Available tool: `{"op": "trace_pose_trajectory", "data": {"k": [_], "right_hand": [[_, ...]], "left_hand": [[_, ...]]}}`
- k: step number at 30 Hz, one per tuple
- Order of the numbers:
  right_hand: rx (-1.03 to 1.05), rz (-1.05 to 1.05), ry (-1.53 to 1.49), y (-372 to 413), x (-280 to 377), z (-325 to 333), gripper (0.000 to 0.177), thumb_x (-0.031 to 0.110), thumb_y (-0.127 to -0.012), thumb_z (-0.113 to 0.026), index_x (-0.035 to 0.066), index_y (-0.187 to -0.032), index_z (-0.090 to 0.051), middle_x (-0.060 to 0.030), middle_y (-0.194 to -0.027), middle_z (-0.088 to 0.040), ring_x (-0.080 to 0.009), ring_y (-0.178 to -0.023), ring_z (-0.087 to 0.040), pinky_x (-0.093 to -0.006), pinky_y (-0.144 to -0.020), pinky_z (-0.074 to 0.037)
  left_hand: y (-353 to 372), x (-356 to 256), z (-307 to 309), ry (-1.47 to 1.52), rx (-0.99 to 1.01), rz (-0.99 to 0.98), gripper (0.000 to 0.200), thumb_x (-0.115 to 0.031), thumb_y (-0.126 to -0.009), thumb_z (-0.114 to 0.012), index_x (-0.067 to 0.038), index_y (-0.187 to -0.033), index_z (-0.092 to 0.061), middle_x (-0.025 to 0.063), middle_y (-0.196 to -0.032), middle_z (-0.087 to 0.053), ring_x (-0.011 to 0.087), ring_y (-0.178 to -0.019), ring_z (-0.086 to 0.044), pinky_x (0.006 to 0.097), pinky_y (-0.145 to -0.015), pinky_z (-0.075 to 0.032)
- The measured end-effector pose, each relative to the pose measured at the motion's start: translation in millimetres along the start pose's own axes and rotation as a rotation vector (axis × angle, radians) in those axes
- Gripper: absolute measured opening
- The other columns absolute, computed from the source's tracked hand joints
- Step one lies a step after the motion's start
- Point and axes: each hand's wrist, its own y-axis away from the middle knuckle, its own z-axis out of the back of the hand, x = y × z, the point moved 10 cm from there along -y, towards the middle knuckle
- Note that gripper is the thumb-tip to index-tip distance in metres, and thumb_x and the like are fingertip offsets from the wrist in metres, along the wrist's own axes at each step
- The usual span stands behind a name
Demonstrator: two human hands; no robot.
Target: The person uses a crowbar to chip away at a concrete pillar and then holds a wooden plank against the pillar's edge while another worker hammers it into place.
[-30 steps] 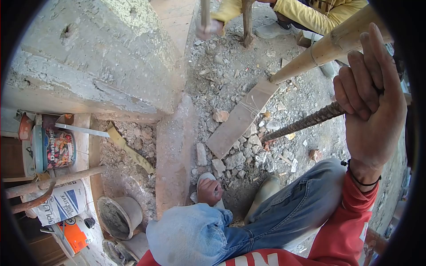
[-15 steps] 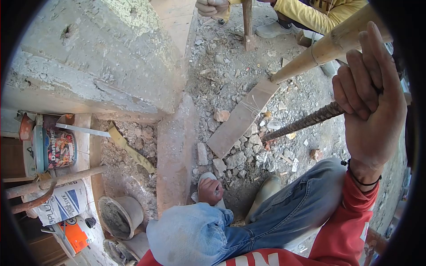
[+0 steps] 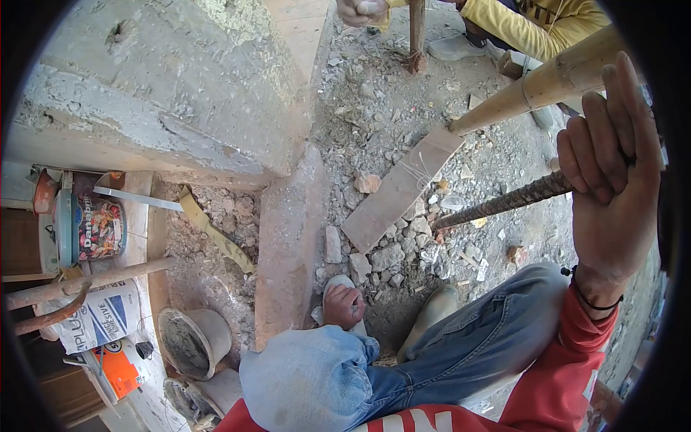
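My right hand (image 3: 612,165) is at the right, with curled fingers round the upper end of a ribbed metal rod (image 3: 504,201) and one finger pointing up. The rod slants down left to the rubble. My left hand (image 3: 343,305) is closed in front of my knee, over a pale shoe; what it holds, if anything, is hidden. A flat board (image 3: 403,191) with thin wire on it lies on the rubble between my hands.
A bamboo pole (image 3: 533,83) slants at the upper right, near a person in a yellow sleeve (image 3: 504,25). A concrete block (image 3: 165,86) fills the upper left. Mortar buckets (image 3: 194,342), a labelled tub (image 3: 97,227) and an adhesive bag (image 3: 101,313) stand at the left.
The view has shifted slightly, so the board, rod and pole appear a little further right. My right hand appears slightly lower and further right, its grip unchanged. My left hand keeps its pose.
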Motion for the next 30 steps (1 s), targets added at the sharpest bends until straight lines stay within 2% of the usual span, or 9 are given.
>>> {"op": "trace_pose_trajectory", "data": {"k": [1, 2, 4, 10, 16, 17, 20, 25, 30], "right_hand": [[-0.155, 0.016, 0.066, 1, 2, 16, 0.048, 0.027, -0.115, -0.036, -0.001, -0.154, -0.045, 0.0071, -0.069, -0.032, -0.0024, -0.053, -0.022, -0.0204, -0.052, -0.024], [0.147, -0.021, -0.04, -15, -9, 21, 0.049, 0.028, -0.115, -0.036, 0.0, -0.154, -0.045, 0.0069, -0.07, -0.035, -0.0023, -0.053, -0.022, -0.0197, -0.052, -0.025], [0.456, -0.061, -0.15, -13, -11, 4, 0.05, 0.029, -0.115, -0.035, 0.0, -0.155, -0.044, 0.0067, -0.07, -0.037, -0.0021, -0.054, -0.023, -0.019, -0.052, -0.026], [0.47, -0.027, -0.071, -12, -10, 5, 0.052, 0.031, -0.115, -0.033, 0.002, -0.157, -0.042, 0.0054, -0.074, -0.045, -0.0015, -0.054, -0.025, -0.0179, -0.053, -0.027], [-0.069, 0.039, 0.151, -2, 0, 19, 0.052, 0.032, -0.115, -0.034, 0.002, -0.156, -0.043, 0.0042, -0.077, -0.049, -0.0013, -0.054, -0.026, -0.0182, -0.053, -0.029], [0.121, -0.012, 0.072, -11, -5, 16, 0.051, 0.032, -0.115, -0.034, 0.002, -0.156, -0.043, 0.0046, -0.075, -0.047, -0.0013, -0.054, -0.026, -0.0185, -0.053, -0.028], [0.358, -0.069, -0.04, -14, -13, 13, 0.05, 0.03, -0.115, -0.035, 0.001, -0.155, -0.043, 0.0056, -0.072, -0.041, -0.0013, -0.053, -0.026, -0.0192, -0.052, -0.028], [0.459, -0.066, -0.107, -11, -11, 4, 0.049, 0.026, -0.114, -0.036, -0.001, -0.154, -0.044, 0.0066, -0.067, -0.032, -0.0015, -0.052, -0.025, -0.0197, -0.052, -0.027], [0.416, -0.029, -0.018, -9, -9, 1, 0.049, 0.026, -0.115, -0.036, 0.0, -0.154, -0.045, 0.0067, -0.068, -0.038, -0.0007, -0.052, -0.026, -0.0191, -0.053, -0.029]], "left_hand": [[0, 0, 0, -0.001, -0.002, 0.001, 0.008, -0.012, -0.077, -0.068, -0.008, -0.076, -0.061, 0.0088, -0.071, -0.059, 0.0304, -0.071, -0.056, 0.0426, -0.07, -0.04], [1, 0, 0, -0.002, -0.004, 0.002, 0.008, -0.013, -0.077, -0.068, -0.008, -0.076, -0.061, 0.0088, -0.071, -0.059, 0.0304, -0.071, -0.056, 0.0427, -0.07, -0.04], [1, 1, 1, -0.007, -0.01, 0.005, 0.008, -0.013, -0.078, -0.068, -0.008, -0.076, -0.061, 0.009, -0.071, -0.059, 0.0304, -0.071, -0.056, 0.0428, -0.07, -0.04], [2, 2, 0, 0.007, 0.003, 0.002, 0.009, -0.012, -0.078, -0.068, -0.008, -0.076, -0.061, 0.0096, -0.072, -0.06, 0.0307, -0.072, -0.057, 0.0427, -0.071, -0.041], [2, 3, 0, -0.002, 0.022, -0.001, 0.008, -0.012, -0.077, -0.068, -0.007, -0.077, -0.062, 0.0096, -0.075, -0.064, 0.0298, -0.073, -0.058, 0.0429, -0.071, -0.043], [2, 3, -1, -0.004, 0.025, -0.003, 0.008, -0.012, -0.077, -0.068, -0.007, -0.077, -0.062, 0.0096, -0.076, -0.064, 0.0296, -0.073, -0.058, 0.043, -0.07, -0.043], [6, 4, -6, -0.011, 0.021, 0.001, 0.007, -0.012, -0.077, -0.068, -0.007, -0.078, -0.063, 0.0096, -0.077, -0.065, 0.0294, -0.073, -0.059, 0.0429, -0.071, -0.043], [1, -1, 0, -0.014, 0.007, -0.012, 0.007, -0.013, -0.077, -0.068, -0.007, -0.081, -0.065, 0.0095, -0.077, -0.065, 0.0291, -0.073, -0.059, 0.0428, -0.071, -0.043], [2, 2, -2, 0.003, 0.013, -0.007, 0.008, -0.014, -0.078, -0.068, -0.007, -0.081, -0.066, 0.0095, -0.077, -0.065, 0.0291, -0.074, -0.059, 0.0427, -0.071, -0.043]]}}
